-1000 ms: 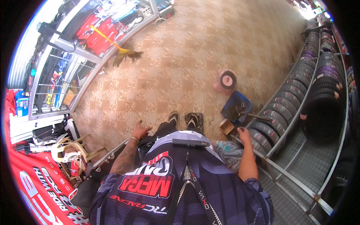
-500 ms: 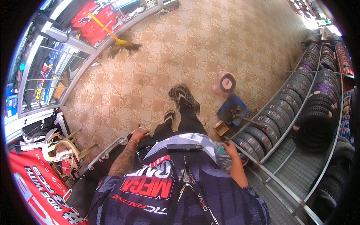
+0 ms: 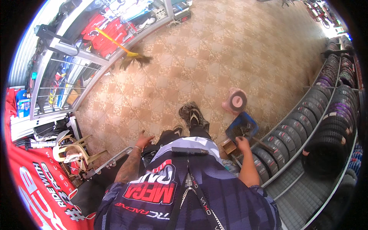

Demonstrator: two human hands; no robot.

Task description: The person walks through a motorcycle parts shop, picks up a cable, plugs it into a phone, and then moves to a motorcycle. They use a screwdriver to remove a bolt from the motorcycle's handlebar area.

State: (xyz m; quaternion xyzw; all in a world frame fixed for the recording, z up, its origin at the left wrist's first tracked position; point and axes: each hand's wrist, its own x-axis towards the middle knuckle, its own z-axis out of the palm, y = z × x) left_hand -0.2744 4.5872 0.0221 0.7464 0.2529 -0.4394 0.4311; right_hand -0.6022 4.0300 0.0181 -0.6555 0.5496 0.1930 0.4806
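My left hand [image 3: 144,140] hovers over the floor beside my left leg, fingers apart and holding nothing. A metal tube frame [image 3: 113,160] lies below and to its left. My right hand [image 3: 242,143] reaches to the near edge of a blue dustpan-like container [image 3: 253,132] with dark debris in it. Whether the fingers grip that edge is too small to tell. A small wooden box [image 3: 229,147] lies just left of this hand, and a wooden stick [image 3: 265,145] extends from the container toward the tyres.
A pink stool [image 3: 234,100] with a dark round top stands beyond the blue container. Racked tyres [image 3: 297,120] line the right side. At left are a glass display case [image 3: 100,73], a yellow-handled broom [image 3: 132,57] leaning on it, and a beige plastic chair [image 3: 63,151].
My right hand has left the rack's end and moved forward to the blue container. My left hand has come off the metal tube frame. The view has shifted, so the scene sits lower and further right.
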